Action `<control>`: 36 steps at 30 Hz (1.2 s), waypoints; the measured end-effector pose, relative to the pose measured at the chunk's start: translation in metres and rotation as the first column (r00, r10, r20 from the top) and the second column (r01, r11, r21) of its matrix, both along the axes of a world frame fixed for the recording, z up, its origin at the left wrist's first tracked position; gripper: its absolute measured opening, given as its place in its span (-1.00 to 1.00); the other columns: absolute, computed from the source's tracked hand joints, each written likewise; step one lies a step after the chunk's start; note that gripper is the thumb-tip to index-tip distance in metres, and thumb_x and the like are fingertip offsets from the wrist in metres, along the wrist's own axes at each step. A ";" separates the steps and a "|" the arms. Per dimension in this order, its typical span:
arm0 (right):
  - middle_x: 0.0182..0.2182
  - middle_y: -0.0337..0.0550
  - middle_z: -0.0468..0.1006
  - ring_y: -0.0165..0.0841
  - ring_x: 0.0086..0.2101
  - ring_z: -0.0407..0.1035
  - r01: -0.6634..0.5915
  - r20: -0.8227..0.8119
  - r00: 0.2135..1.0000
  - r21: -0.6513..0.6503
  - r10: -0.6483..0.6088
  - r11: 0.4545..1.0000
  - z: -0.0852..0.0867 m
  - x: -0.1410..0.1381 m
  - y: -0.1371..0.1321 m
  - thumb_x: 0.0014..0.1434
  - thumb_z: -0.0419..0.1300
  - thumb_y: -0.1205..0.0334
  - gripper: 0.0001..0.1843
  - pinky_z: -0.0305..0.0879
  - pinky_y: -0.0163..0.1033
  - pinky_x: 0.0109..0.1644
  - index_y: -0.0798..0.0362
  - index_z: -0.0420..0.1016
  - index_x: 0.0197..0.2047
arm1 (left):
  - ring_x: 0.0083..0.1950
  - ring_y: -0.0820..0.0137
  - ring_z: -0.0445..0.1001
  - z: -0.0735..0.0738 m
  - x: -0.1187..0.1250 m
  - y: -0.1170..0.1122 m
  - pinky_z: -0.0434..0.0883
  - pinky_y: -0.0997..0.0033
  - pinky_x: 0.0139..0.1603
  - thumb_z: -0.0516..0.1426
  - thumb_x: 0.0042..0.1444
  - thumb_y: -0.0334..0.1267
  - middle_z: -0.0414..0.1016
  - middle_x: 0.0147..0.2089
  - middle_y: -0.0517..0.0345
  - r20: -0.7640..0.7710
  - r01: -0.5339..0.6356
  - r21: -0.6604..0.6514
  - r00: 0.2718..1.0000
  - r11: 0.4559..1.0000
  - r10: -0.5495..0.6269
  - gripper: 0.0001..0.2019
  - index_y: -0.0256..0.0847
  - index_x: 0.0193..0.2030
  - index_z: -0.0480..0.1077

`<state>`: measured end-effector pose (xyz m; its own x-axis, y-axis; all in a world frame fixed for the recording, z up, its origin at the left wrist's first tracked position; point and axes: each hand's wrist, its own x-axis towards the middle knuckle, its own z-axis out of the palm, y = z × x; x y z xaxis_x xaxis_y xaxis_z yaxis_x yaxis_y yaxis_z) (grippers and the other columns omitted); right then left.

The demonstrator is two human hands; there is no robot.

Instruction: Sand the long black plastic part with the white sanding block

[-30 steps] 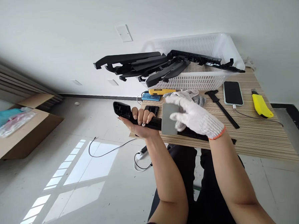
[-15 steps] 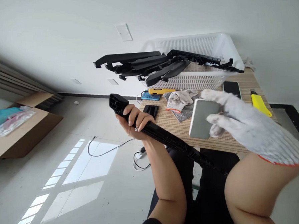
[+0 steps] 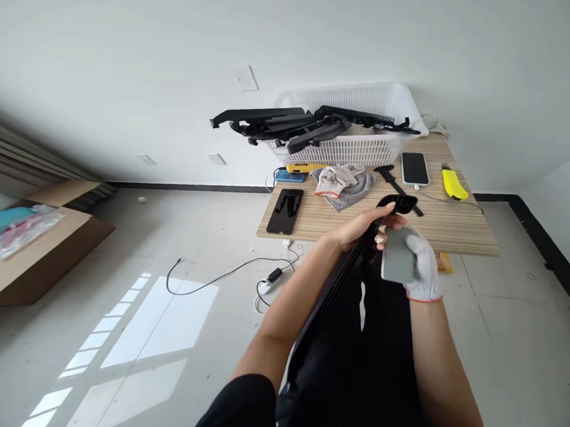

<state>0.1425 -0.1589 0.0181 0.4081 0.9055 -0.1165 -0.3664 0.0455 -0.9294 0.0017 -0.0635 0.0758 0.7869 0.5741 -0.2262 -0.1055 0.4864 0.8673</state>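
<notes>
My bare left hand (image 3: 369,225) is closed round the upper end of a long black plastic strip (image 3: 339,281), which now stands lengthwise towards me, its open end (image 3: 398,203) over the front edge of the wooden table (image 3: 343,220). My right hand (image 3: 419,264), in a white knitted glove, grips a flat grey pad (image 3: 397,255) right beside the strip, just below my left hand. Both hands are close together above my lap in dark trousers.
On the table: a white basket (image 3: 358,149) loaded with black strips (image 3: 304,123), a loose glove on a grey cloth (image 3: 343,178), a dark phone (image 3: 285,210), another phone charging (image 3: 414,168), a yellow cutter (image 3: 454,183), a black tool (image 3: 391,177). Cables (image 3: 250,272) lie on the floor; cardboard box (image 3: 33,246) at left.
My left hand has turned the black strip from lying crosswise to pointing away from me and shifted right. My right hand with the grey pad came back in beside it. The view pulled back.
</notes>
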 end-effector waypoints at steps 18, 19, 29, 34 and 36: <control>-0.17 -0.03 0.63 -0.16 -0.15 0.49 0.164 0.650 0.758 -0.264 0.050 0.951 -0.017 -0.028 -0.027 -0.01 0.38 -0.14 -0.44 0.37 -0.04 0.04 0.03 0.51 -0.04 | -0.12 0.28 0.51 -0.094 0.008 -0.037 0.46 0.25 0.03 0.17 0.26 0.05 0.52 -0.23 0.06 -0.050 -0.377 0.582 0.868 0.721 0.494 -0.65 -0.25 -0.24 0.50; -0.17 -0.03 0.64 -0.15 -0.15 0.49 0.133 0.651 0.755 -0.268 0.078 0.954 -0.018 -0.023 -0.030 0.01 0.37 -0.13 -0.47 0.37 -0.03 0.05 0.03 0.52 -0.05 | -0.03 0.27 0.51 -0.093 0.002 -0.041 0.45 0.24 0.11 0.19 0.26 0.00 0.53 -0.10 0.01 -0.038 -0.391 0.601 0.858 0.697 0.513 -0.69 -0.24 -0.16 0.51; 0.00 -0.05 0.57 -0.24 -0.08 0.45 0.223 0.575 0.813 -0.168 -0.088 0.960 -0.048 0.012 -0.070 0.14 0.32 -0.08 -0.45 0.40 -0.10 0.04 0.04 0.51 0.12 | 0.58 -0.10 -0.06 -0.097 -0.092 -0.159 0.15 -0.26 0.49 0.29 0.13 0.16 0.09 0.47 -0.11 -0.479 0.149 0.812 0.722 0.564 0.499 -0.24 0.02 0.41 0.20; -0.30 -0.21 0.56 -0.39 -0.45 0.37 0.060 0.297 0.954 -0.295 0.032 0.953 -0.028 0.009 -0.071 0.08 0.35 -0.14 -0.41 0.30 -0.33 -0.48 -0.04 0.52 0.11 | 0.58 -0.17 -0.11 -0.105 -0.090 -0.179 0.19 -0.31 0.48 0.32 0.14 -0.06 0.06 0.49 -0.12 -0.512 0.223 0.831 0.665 0.510 0.543 -0.51 -0.09 0.17 0.40; -0.36 -0.25 0.53 -0.43 -0.50 0.35 0.069 0.178 0.984 -0.259 -0.023 0.963 -0.018 0.008 -0.071 0.07 0.36 -0.13 -0.44 0.26 -0.37 -0.53 -0.05 0.53 0.08 | 0.55 -0.12 -0.03 -0.105 -0.087 -0.170 0.25 -0.24 0.47 0.28 0.15 -0.16 0.17 0.44 -0.09 -0.478 0.204 0.851 0.682 0.484 0.554 -0.67 -0.12 0.05 0.43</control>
